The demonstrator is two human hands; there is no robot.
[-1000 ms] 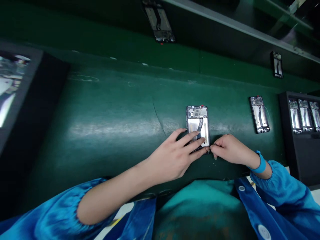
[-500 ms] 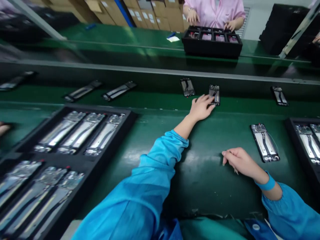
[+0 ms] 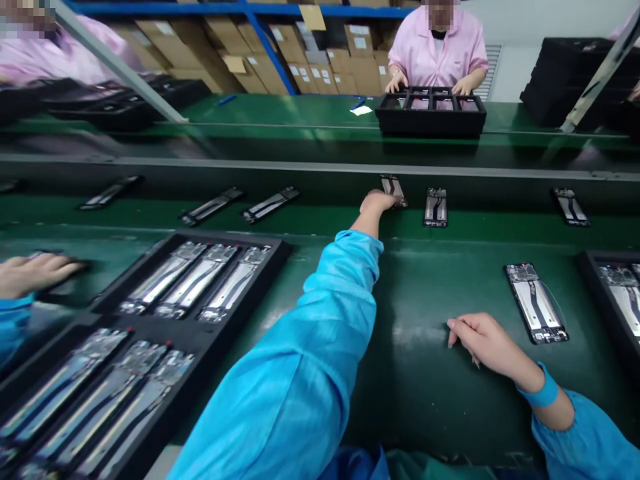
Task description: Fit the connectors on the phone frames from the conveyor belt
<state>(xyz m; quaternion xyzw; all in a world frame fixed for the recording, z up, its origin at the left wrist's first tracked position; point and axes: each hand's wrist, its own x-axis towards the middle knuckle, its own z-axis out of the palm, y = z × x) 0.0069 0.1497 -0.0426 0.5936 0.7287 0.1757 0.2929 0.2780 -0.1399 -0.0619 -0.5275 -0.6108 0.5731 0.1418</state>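
My left hand [image 3: 377, 202] reaches to the far strip of the bench, its fingers curled against the lower left edge of an opened phone [image 3: 391, 185]. Part of that phone and my fingertips are hidden. A second opened phone [image 3: 436, 208] lies just right of the hand, untouched. My right hand [image 3: 483, 339] rests above the green bench with its fingers loosely curled and nothing visible in them. To its right lies another opened phone [image 3: 536, 303], circuit board at the far end, a thin wire along its side.
A black tray [image 3: 197, 333] with several opened phones stands at left; another black tray [image 3: 597, 300] is at the right edge. More phones lie along the far strip. A co-worker's hand [image 3: 37, 272] is at far left. Across the divider [image 3: 310, 168], a person handles a black tray [image 3: 431, 123].
My left hand has moved from the right phone of the far pair to the left one. My right hand keeps its curled pose. The view has tilted up slightly, and a co-worker's hand has come in at left.
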